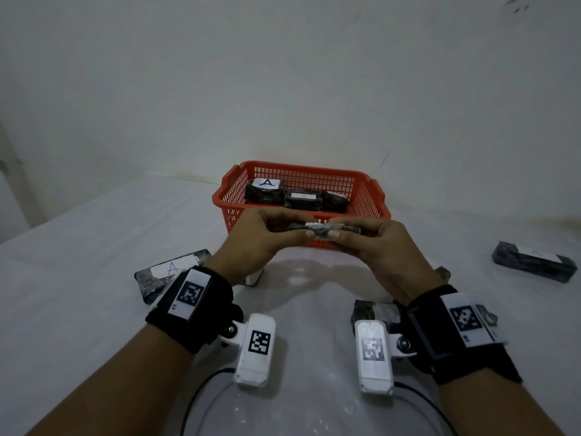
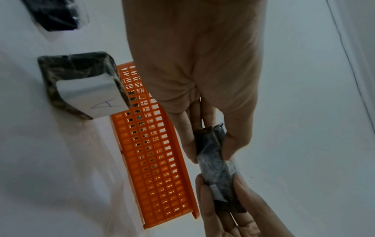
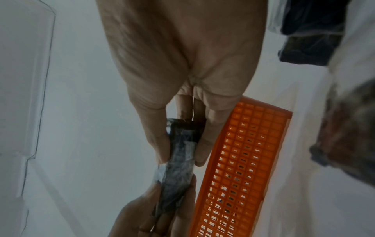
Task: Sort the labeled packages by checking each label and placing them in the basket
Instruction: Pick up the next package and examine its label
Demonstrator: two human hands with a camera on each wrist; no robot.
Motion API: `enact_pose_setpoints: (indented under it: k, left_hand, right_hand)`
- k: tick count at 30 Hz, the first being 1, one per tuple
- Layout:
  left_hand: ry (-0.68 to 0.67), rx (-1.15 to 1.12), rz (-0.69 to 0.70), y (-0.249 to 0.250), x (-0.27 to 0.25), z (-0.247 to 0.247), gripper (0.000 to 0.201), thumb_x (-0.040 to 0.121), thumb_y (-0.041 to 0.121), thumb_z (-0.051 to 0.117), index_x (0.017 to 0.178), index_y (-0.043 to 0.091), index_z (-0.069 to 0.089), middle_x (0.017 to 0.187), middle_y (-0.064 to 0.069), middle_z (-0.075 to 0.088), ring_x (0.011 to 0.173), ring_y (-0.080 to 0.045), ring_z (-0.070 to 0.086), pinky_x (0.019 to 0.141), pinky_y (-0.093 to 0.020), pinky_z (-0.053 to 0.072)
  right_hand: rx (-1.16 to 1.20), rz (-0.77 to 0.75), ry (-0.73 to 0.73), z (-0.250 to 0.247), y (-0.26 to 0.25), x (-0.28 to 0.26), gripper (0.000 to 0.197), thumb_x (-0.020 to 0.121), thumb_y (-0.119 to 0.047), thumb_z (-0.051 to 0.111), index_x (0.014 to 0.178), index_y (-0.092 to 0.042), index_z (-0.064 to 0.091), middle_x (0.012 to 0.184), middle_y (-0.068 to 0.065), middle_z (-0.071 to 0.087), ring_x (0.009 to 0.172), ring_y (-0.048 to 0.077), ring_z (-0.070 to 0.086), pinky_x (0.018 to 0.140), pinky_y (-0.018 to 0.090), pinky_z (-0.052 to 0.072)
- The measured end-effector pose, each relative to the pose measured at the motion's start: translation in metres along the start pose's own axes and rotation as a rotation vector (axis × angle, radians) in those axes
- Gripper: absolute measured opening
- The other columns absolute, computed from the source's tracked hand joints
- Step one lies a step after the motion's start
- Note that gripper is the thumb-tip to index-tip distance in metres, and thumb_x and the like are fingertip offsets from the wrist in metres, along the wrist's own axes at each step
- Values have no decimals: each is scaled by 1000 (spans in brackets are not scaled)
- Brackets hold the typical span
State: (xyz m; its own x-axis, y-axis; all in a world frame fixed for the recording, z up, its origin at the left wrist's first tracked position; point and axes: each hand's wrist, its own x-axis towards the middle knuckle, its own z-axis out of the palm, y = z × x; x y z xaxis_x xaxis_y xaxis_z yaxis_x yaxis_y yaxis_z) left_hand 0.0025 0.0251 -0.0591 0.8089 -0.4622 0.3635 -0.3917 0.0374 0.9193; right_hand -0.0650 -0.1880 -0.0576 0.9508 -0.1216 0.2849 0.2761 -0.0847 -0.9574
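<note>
Black-wrapped package (image 1: 323, 230) is pinched at both ends by left hand (image 1: 257, 243) and right hand (image 1: 380, 247); label checking is underway; placement into orange basket (image 1: 374, 196), at twelve o'clock, is judged next.

The head camera looks forward and down from above the forearms, over the white table (image 1: 94, 234) to the orange basket (image 1: 371, 196) near the wall, with both hands in the middle distance. The left wrist camera sits very close under the left hand (image 2: 194, 64) and looks along the palm to the fingers. The right wrist camera does the same under the right hand (image 3: 182, 56). All three views share the held package (image 1: 323, 230) and the side wall of the basket
</note>
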Motion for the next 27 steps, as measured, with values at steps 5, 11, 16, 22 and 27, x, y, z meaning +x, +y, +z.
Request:
enact_pose_setpoints:
  k: [5,11,16,22,27]
  left_hand:
    - [-55,-12,5,1,-2,3,33,86,8,76,119,6,73,110,-4,79,105,-13,75,90,-22,58]
    - [-17,-46,7,4,-1,1,36,85,3,76,121,7,72,111,-1,79,104,-10,75,83,-16,57]
    - [-58,-56,-14,7,-2,4,39,85,3,77,123,10,71,112,3,79,104,-7,74,81,-15,57]
    - [-22,-32,22,5,-3,3,42,79,-1,80,114,21,73,111,7,78,107,-6,73,82,-18,58]
    - [-83,-39,30,6,-4,6,47,82,-3,78,122,20,69,115,9,76,110,-6,72,82,-18,58]
  right_hand:
    - [-72,-35,22,3,-1,-1,27,78,-19,88,102,-9,82,99,7,82,100,22,78,96,39,62]
    - [-53,-11,-16,-4,-3,0,41,72,-21,87,110,-10,80,103,7,82,102,22,78,95,33,61]
    - [-42,-22,-9,-10,0,0,45,69,-16,88,112,-7,78,103,9,82,102,21,78,96,31,61]
    - [130,53,-77,-4,-2,1,52,67,-11,85,118,-6,73,113,13,80,109,25,76,94,35,62]
    - [228,123,-22,1,-1,2,35,80,-10,78,113,0,75,106,15,81,98,27,79,79,30,65]
